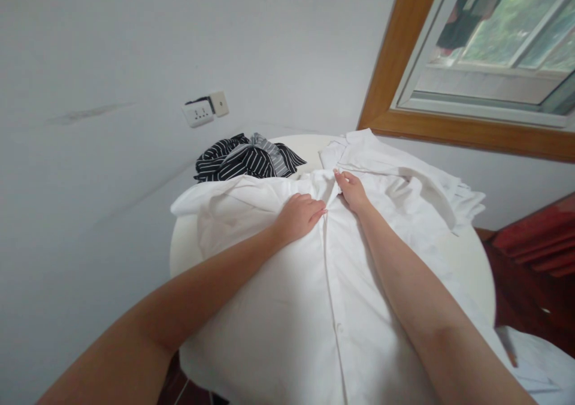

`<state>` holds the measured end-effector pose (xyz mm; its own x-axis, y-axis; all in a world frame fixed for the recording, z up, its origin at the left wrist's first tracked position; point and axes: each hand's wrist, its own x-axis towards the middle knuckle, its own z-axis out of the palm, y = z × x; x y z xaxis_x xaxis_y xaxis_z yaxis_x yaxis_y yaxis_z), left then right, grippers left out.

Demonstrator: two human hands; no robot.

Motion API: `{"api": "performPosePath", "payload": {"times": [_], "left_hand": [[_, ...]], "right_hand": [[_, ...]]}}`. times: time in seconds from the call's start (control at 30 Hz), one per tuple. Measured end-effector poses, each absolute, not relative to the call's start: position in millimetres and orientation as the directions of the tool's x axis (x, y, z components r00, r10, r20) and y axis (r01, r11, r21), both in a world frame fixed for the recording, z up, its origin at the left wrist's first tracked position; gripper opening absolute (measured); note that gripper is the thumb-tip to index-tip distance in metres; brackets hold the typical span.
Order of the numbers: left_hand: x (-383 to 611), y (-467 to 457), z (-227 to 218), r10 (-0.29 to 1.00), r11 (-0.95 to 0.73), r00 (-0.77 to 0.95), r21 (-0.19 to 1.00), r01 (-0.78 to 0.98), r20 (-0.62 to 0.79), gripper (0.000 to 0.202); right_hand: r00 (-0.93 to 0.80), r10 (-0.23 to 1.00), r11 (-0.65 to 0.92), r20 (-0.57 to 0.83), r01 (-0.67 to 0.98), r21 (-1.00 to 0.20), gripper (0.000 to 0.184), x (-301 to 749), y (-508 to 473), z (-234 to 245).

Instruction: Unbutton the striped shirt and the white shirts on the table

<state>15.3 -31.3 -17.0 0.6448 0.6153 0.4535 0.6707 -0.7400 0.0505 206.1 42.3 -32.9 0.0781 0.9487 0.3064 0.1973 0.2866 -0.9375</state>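
A white button-up shirt [278, 309] lies spread front side up, its button placket running down the middle toward me. My left hand [300, 218] rests on the shirt's left front, with thumb and fingertips closed together at the placket edge. Slightly farther up and to the right, my right hand [353, 190] pinches the shirt's front edge near the top and lifts a small fold of cloth. A button shows lower on the placket. Whatever lies beneath the fingertips is hidden.
The shirt covers much of a round white table [476, 267]. Folded white garments [404, 165] lie at the back right, and a black-and-white striped cloth [251, 159] at the back left. Behind are a wall with a socket [198, 113] and a wood-framed window [449, 130].
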Motion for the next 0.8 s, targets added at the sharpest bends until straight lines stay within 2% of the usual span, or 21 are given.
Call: {"api": "performPosePath", "payload": {"times": [0.2, 0.47, 0.6, 0.73, 0.8], "left_hand": [[16, -36, -9, 0.612, -0.737, 0.676, -0.012, 0.675, 0.410, 0.026], [16, -34, -7, 0.582, -0.745, 0.730, -0.125, 0.655, 0.358, 0.024], [9, -26, -9, 0.556, -0.782, 0.765, -0.106, 0.614, 0.323, 0.029], [5, -19, -14, 0.566, -0.779, 0.716, -0.019, 0.627, 0.409, 0.037], [6, -18, -17, 0.590, -0.760, 0.673, 0.024, 0.650, 0.446, 0.036]], "right_hand": [[0.045, 0.905, 0.374, 0.424, 0.392, -0.840, 0.052, 207, 43, -33], [0.039, 0.911, 0.368, 0.411, 0.373, -0.852, 0.052, 208, 44, -34], [0.094, 0.947, 0.285, 0.307, 0.197, -0.938, 0.050, 210, 46, -33], [0.034, 0.985, 0.170, 0.167, -0.124, -0.978, 0.039, 216, 48, -31], [0.011, 0.991, 0.133, 0.134, -0.187, -0.973, 0.032, 218, 48, -29]]}}
